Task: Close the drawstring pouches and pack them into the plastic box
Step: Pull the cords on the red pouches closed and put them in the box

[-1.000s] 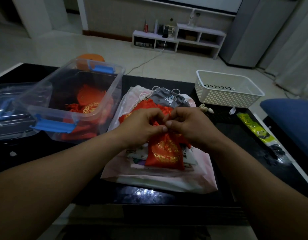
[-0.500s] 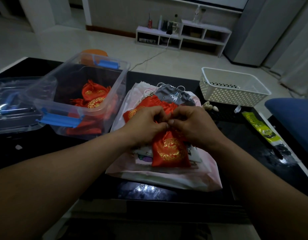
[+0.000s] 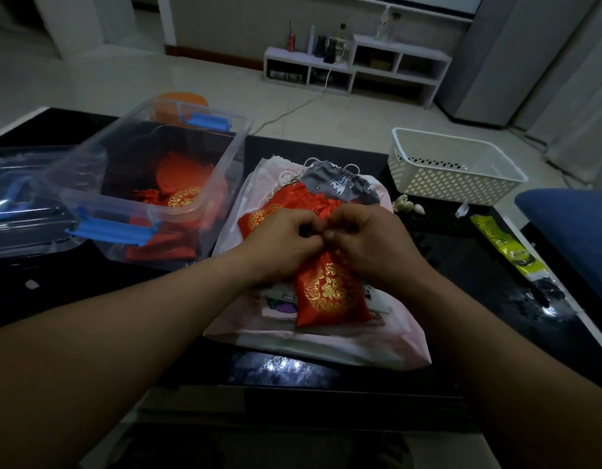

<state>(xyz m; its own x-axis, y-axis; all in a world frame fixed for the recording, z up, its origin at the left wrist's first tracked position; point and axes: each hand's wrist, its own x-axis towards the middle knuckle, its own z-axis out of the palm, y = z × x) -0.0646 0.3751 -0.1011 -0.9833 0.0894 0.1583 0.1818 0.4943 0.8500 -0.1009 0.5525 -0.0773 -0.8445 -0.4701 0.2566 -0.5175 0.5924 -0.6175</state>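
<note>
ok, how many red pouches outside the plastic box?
2: the held pouch, gripped by left hand and right hand; the second pouch behind the left hand, on the pile. Others may hide underneath.

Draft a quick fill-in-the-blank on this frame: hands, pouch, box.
1. The left hand and right hand pinch the neck of a ____ pouch.
2. The plastic box stands to the ____ of both hands.
3. The box's latches are ____.
Missing: red; left; blue.
</note>
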